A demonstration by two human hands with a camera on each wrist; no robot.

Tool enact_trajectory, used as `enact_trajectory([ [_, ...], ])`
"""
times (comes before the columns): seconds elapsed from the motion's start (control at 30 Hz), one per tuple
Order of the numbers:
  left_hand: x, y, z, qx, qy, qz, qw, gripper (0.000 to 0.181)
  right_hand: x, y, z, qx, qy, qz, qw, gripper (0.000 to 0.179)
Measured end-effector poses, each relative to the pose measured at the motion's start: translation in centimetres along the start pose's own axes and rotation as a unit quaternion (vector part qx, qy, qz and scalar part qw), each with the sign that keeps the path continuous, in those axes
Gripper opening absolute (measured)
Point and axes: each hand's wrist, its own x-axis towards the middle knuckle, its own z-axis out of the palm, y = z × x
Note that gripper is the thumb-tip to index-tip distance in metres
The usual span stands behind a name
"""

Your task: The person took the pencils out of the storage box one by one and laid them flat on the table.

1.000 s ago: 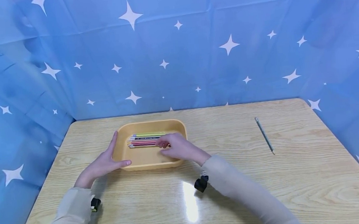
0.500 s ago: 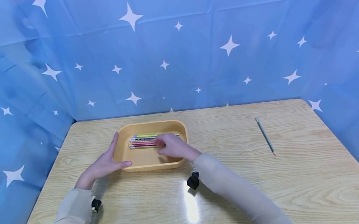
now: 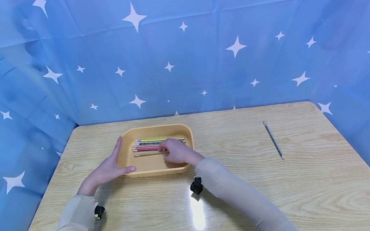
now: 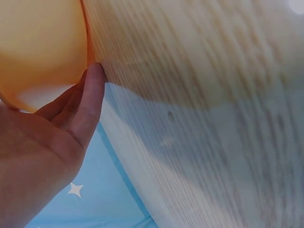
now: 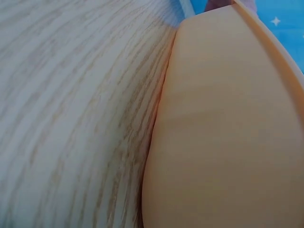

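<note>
A yellow-orange plastic tray point(image 3: 150, 172) stands left of centre on the table. My left hand point(image 3: 105, 170) rests against its near left corner, thumb on the front rim and fingers straight along the left side. In the left wrist view the left hand point(image 4: 52, 137) touches the tray's outer wall point(image 4: 42, 42). Inside the tray lie several pencils point(image 3: 144, 146), eraser ends to the left. My right hand point(image 3: 179, 152) reaches in with curled fingers and pinches a gold-coloured pencil point(image 3: 148, 154), slightly apart from the others. Its right end is hidden.
A dark green pencil point(image 3: 273, 140) lies alone on the right part of the wooden table point(image 3: 312, 188). A blue curtain with white stars point(image 3: 199, 54) hangs behind and at the sides. In the right wrist view the tray's front wall point(image 5: 223, 123) fills much of the picture.
My right hand has moved slightly left and deeper into the tray. The gold-coloured pencil has shifted towards the tray's near side, away from the others. The left hand has stayed in place.
</note>
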Motion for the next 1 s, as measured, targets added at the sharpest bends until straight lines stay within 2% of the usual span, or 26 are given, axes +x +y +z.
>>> enact_trajectory([
  [0.17, -0.1, 0.1, -0.1, 0.003, 0.001, 0.003, 1.0, 0.12, 0.1, -0.3, 0.1, -0.037, 0.008, 0.011, 0.9992, 0.032],
  [0.33, 0.0, 0.1, 0.0, -0.006, 0.005, 0.004, 1.0, 0.121, 0.2, -0.5, 0.7, -0.097, 0.03, 0.023, 0.9946, 0.023],
  [0.5, 0.1, 0.0, 0.1, -0.016, 0.005, 0.006, 0.9998, 0.122, 0.2, -0.4, 1.2, -0.129, 0.059, 0.013, 0.9898, 0.013],
  [0.6, 0.1, -0.1, 0.1, -0.017, 0.005, 0.007, 0.9998, 0.121, 0.1, -0.3, 1.1, -0.118, 0.059, 0.006, 0.9912, 0.013],
  [0.8, 0.1, -0.4, 0.2, -0.008, 0.006, 0.005, 0.9999, 0.12, 0.0, -0.3, 0.7, -0.069, 0.028, 0.017, 0.9971, 0.029],
  [1.0, 0.1, -0.6, 0.2, -0.004, 0.009, 0.002, 0.9999, 0.12, 0.1, -0.1, 0.7, 0.035, 0.001, 0.03, 0.999, 0.028],
])
